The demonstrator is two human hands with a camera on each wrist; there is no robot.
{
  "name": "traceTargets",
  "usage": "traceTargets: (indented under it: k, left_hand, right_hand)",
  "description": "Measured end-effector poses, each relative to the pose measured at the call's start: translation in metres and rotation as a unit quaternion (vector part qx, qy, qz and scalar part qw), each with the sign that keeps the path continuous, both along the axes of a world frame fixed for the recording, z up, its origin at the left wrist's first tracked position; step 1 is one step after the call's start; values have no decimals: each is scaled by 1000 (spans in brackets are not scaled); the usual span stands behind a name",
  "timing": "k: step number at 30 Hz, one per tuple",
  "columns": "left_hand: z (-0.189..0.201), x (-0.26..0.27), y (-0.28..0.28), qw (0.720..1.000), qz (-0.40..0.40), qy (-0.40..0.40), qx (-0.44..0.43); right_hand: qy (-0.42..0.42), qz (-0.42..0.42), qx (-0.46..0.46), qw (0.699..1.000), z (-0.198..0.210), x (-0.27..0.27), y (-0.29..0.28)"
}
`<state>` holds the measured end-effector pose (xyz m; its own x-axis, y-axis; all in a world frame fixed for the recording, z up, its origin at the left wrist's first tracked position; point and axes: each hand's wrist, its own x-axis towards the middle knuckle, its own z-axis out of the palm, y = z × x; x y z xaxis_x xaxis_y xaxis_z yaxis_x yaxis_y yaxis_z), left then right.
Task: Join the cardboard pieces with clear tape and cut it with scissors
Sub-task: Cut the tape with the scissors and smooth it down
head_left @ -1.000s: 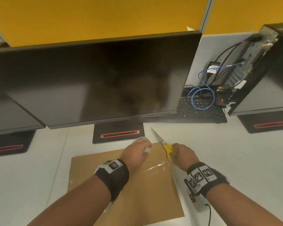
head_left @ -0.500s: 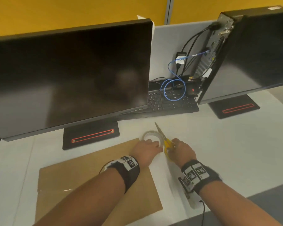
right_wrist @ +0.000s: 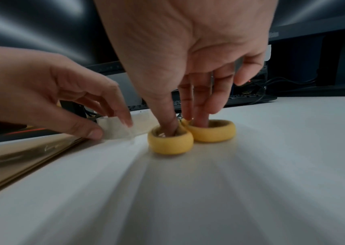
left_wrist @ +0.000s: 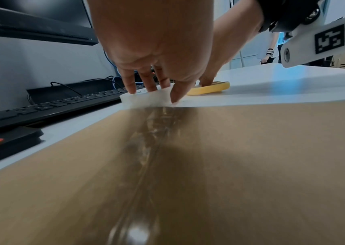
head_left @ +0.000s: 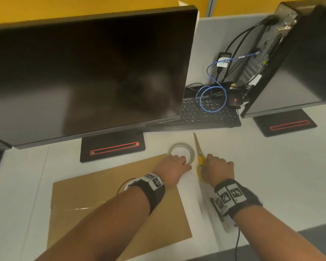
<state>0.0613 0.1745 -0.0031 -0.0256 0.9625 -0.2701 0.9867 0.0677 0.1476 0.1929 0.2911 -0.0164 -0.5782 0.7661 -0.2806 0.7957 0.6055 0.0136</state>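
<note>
Lower centre of the head view: your left hand (head_left: 174, 167) rests on the near rim of the tape roll (head_left: 182, 152), fingertips (left_wrist: 174, 97) pinching its wall. Roll: flat on the desk (head_left: 271, 166), just past the cardboard (head_left: 105, 194) corner. Right of it: your right hand (head_left: 217, 169), thumb and fingers inside the yellow loops of the scissors (head_left: 199, 153); blades together, lying on the desk. Cardboard: tape strip (left_wrist: 146, 157) along the seam. Upper frame: monitor (head_left: 87, 72), keyboard (head_left: 211, 114).
</note>
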Motion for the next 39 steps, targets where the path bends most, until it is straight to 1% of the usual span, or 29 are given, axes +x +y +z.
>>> traceTargets:
  k: [3,5,6,7,8,9,10,12,14,17,20,22,24,27,29,31,32,34,39]
  left_hand:
    - [-4,-1,-18,997,47,-37,50]
    - [-5,-3,-39,989,94,-49,105]
    - [-7,-5,-50,984,120,-55,121]
    - [-7,-8,-64,981,142,-60,116]
    - [-8,-10,-79,982,154,-60,93]
    - [-9,-12,-93,984,156,-56,59]
    - [-13,-15,-109,987,148,-47,32]
    - [-20,-21,-135,994,109,-26,14]
    - [-27,-26,-157,996,90,-6,-8]
    - [-36,-31,-177,993,106,-26,-51]
    - [-39,-28,-183,992,112,-31,-52]
    - [-43,-26,-187,993,115,-22,-33]
    - [-44,-28,-193,994,113,9,-8]
    - [-40,-33,-209,991,125,-4,-47]
    - [-41,-33,-219,989,130,-1,-69]
    - [-45,-33,-226,987,141,9,-70]
    - [-45,-33,-228,987,144,9,-67]
    - [-46,-32,-228,986,154,8,-69]
    - [-44,-31,-228,983,162,10,-90]
  right_hand:
    - [25,10,20,999,7,-4,-6]
    - [101,50,32,993,15,-13,-16]
    - [149,85,33,985,18,-17,-22]
    - [190,134,31,972,18,-23,-30]
    - [221,196,23,955,17,-28,-39]
    - [235,264,-6,935,14,-32,-50]
    - [239,327,-47,913,11,-37,-62]
    - [220,407,-132,877,-1,-44,-83]
    - [171,434,-175,867,-15,-50,-98]
    - [95,434,-202,873,-31,-50,-112]
    - [69,433,-189,879,-36,-46,-121]
    - [18,417,-171,893,-37,-43,-124]
    - [16,406,-153,901,-39,-42,-126]
    - [6,408,-166,898,-41,-41,-129]
    - [-11,385,-158,909,-43,-39,-131]
    - [-9,357,-145,923,-41,-37,-134]
    - [10,342,-133,930,-40,-35,-134]
    - [12,345,-123,930,-40,-34,-132]
    - [-11,317,-125,940,-38,-32,-130]
